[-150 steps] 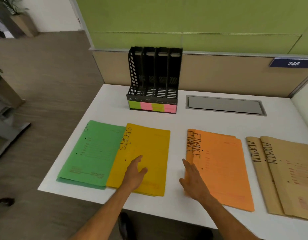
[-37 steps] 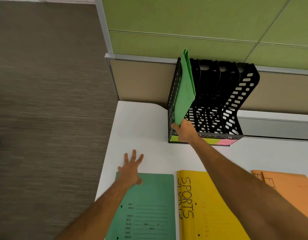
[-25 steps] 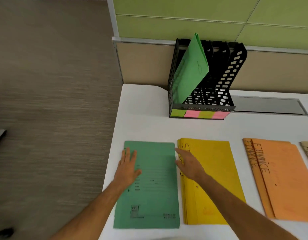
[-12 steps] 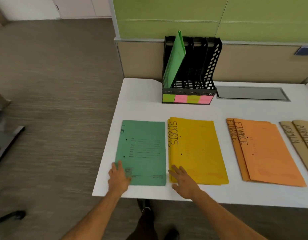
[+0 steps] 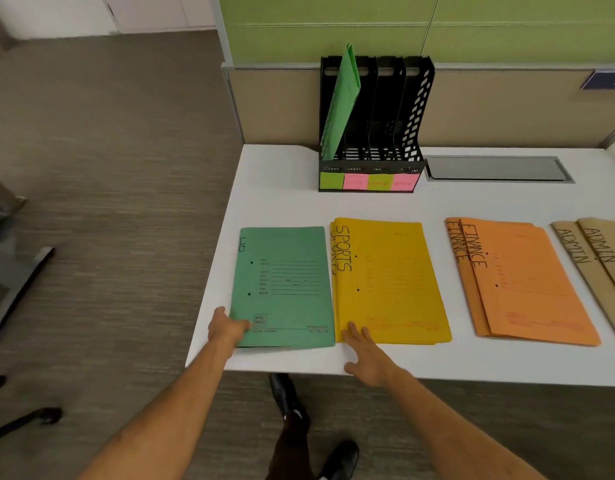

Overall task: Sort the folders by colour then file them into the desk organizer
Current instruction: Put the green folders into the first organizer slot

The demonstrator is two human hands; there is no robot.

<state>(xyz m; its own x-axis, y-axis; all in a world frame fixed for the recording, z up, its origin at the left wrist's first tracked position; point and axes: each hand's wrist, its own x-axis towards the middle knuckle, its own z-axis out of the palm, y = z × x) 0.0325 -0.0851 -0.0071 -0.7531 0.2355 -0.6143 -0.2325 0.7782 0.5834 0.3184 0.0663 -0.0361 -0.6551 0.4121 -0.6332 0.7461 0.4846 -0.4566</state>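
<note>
Here, the black perforated plastic desk organizer (image 5: 371, 126) stands at the back of the white desk (image 5: 292, 202), and a light green card folder (image 5: 340, 102) leans in its leftmost slot. In front of the organizer, a darker green card folder (image 5: 285, 285) lies flat; the left hand (image 5: 228, 327) holds its near left corner, fingers hidden beneath. Just right of it lies a yellow folder stack marked SPORTS (image 5: 389, 282); the right hand (image 5: 366, 356), fingers spread and relaxed, touches its near edge. Further right of the organizer lie orange FINANCE folders (image 5: 527, 282) and brown ADMIN folders (image 5: 597, 258).
</note>
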